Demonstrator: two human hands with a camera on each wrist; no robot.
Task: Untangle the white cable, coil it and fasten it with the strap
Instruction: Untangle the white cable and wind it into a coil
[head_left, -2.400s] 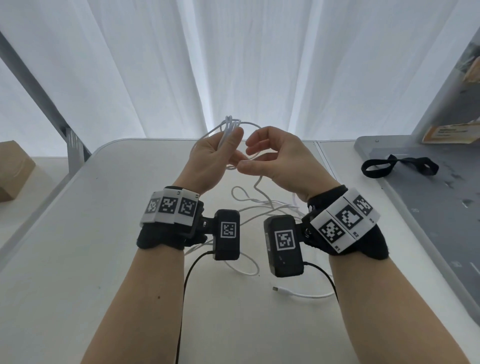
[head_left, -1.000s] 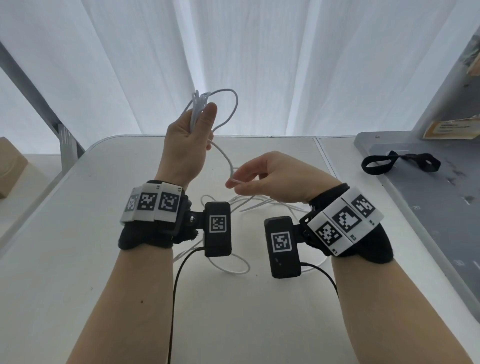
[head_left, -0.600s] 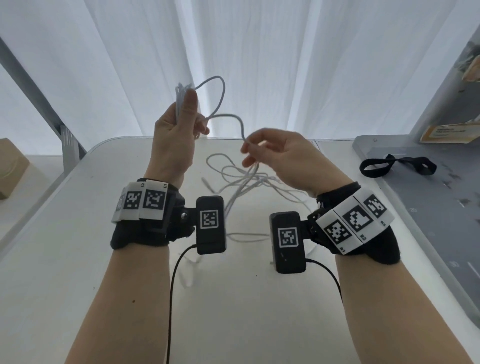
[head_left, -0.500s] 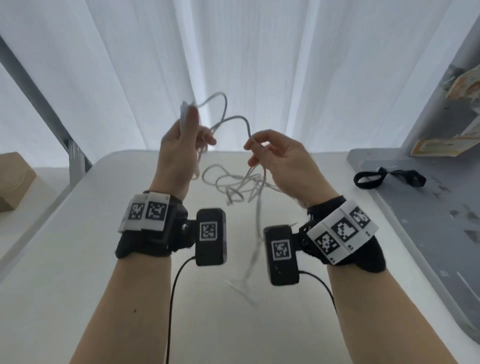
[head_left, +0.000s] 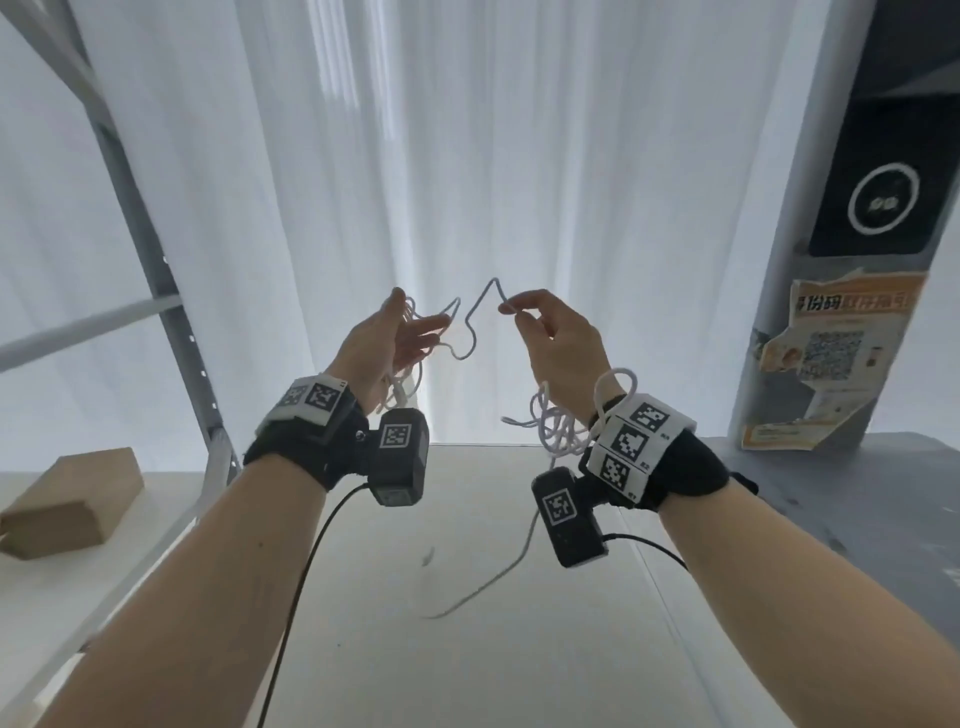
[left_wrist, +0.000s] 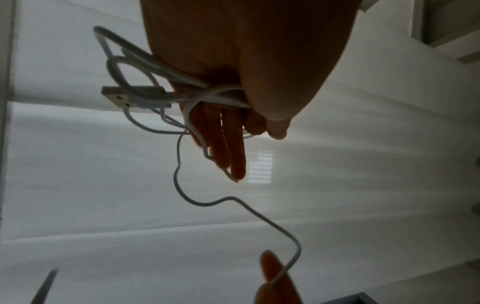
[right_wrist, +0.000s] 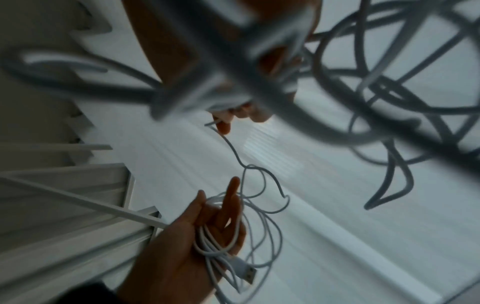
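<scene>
**White cable held in the air between two raised hands**

White curtain (head_left: 467, 156) fills the far side of the head view, and the pale table (head_left: 467, 623) lies below the raised arms. A grey post (head_left: 831, 260) stands on the right, bearing a black panel (head_left: 883, 171) with a ring mark and a torn orange poster (head_left: 841, 364). A metal frame (head_left: 156, 260) rises on the left, with a brown cardboard box (head_left: 72, 499) near it on a lower surface.

Both hands are up in front of the curtain, well above the table. The white cable (head_left: 470, 332) runs in kinks between them. The left hand (head_left: 384, 343) has its fingers extended; only the left wrist view shows the thumb clamping several loops against the palm, with the USB plug (left_wrist: 122, 98) sticking out beside it. The right wrist view shows the same bundle from the palm side.

The right hand (head_left: 556, 343) pinches the cable at its fingertips. A tangled mass of cable hangs below that hand, looped over the wrist band, and one tail drops toward the table. In the right wrist view this tangle sits close to the lens, blurred, and blocks most of the hand. The strap cannot be made out in any view.
</scene>
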